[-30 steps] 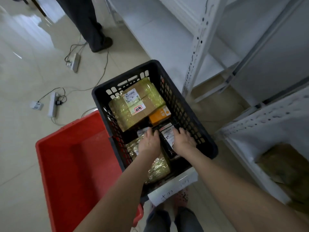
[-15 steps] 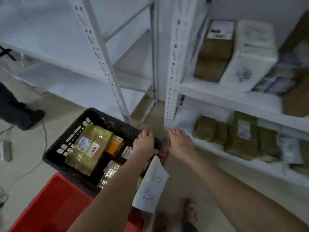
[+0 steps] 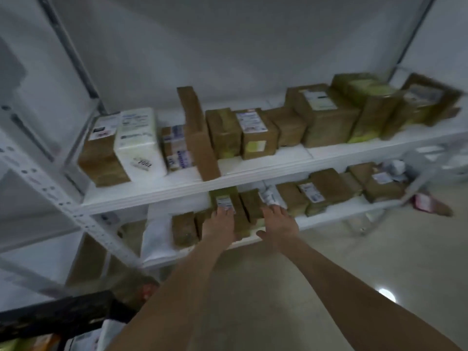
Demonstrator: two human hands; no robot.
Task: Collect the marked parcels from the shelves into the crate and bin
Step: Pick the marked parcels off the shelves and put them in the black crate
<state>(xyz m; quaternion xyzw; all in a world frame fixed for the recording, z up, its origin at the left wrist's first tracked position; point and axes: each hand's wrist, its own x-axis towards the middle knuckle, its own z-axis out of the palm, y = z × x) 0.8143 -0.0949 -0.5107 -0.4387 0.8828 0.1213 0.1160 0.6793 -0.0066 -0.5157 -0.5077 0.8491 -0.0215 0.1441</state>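
Observation:
Both my arms reach toward the lower shelf (image 3: 329, 217) of a white rack. My left hand (image 3: 219, 225) lies with straight fingers over a brown taped parcel with a white label (image 3: 225, 201). My right hand (image 3: 278, 224) is spread open beside it, fingertips at a small white-wrapped parcel (image 3: 269, 196). Neither hand grips anything. Several more brown parcels fill this shelf and the upper shelf (image 3: 253, 171). The black crate's rim (image 3: 58, 317) shows at the bottom left. The picture is motion-blurred.
On the upper shelf a white packet (image 3: 138, 143) stands at the left and a thin brown box (image 3: 200, 133) leans upright. A perforated rack post (image 3: 63, 198) runs down the left. Pale floor lies at the right and below, with a reddish item (image 3: 430, 202).
The view swung up from the crate to the shelves. Both hands left the crate and reached out to the parcels on the lower shelf.

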